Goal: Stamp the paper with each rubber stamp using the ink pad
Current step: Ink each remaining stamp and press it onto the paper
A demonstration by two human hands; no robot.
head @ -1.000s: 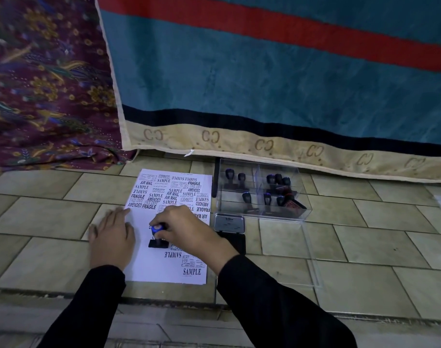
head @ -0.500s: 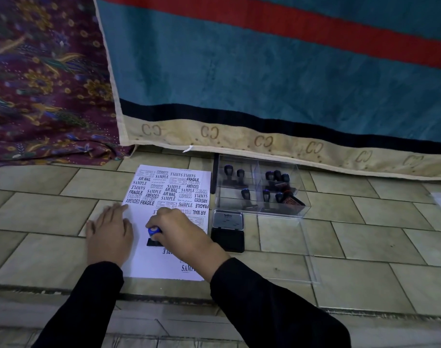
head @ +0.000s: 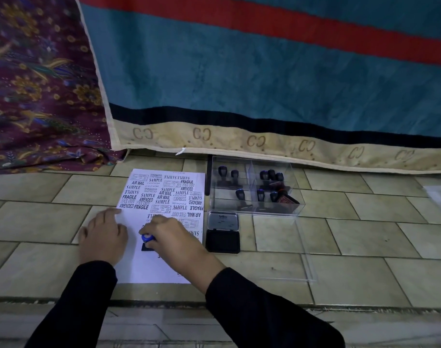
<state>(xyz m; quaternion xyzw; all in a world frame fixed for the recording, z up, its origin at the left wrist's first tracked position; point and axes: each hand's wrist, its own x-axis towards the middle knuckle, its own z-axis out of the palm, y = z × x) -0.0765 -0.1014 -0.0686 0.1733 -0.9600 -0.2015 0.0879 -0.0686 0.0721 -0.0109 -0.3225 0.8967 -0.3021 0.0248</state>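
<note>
Nearest the camera, two black sleeves (head: 252,310) reaching forward over a tiled floor (head: 352,272). Just beyond, left hand (head: 102,238) spread flat, fingers loosely apart, palm down across the left edge of the paper (head: 149,270), partly on tile, gripping nothing. Beside it, close but apart, right hand (head: 174,241) curled tight around a rubber stamp (head: 147,241): blue knob pinched between the fingertips, dark rectangular base down on the sheet, roughly mid-page. Whether pressed hard or merely resting, cannot tell.

White paper lying flat on the tiles, lower part mostly blank, upper half crowded with dark imprints at several angles, some upside down: SAMPLE, FRAGILE, AIR MAIL, AMENDED, EXPRESS, FAX OUT, plus a few boxed form marks too small to read.

Right of the sheet, just beside its edge, an ink pad (head: 223,241) lying open, black pad surface near, grey metal lid (head: 223,221) hinged back behind it. Farther right, flat on the tiles, a clear plastic lid (head: 307,259). Behind the pad, a clear compartmented box (head: 254,188) with several more dark-handled stamps standing in its sections, one reddish piece tilted at the right corner.

Farthest back, a teal blanket (head: 239,71) with a red stripe and a beige patterned border, and at the left a maroon floral cloth (head: 38,84).
</note>
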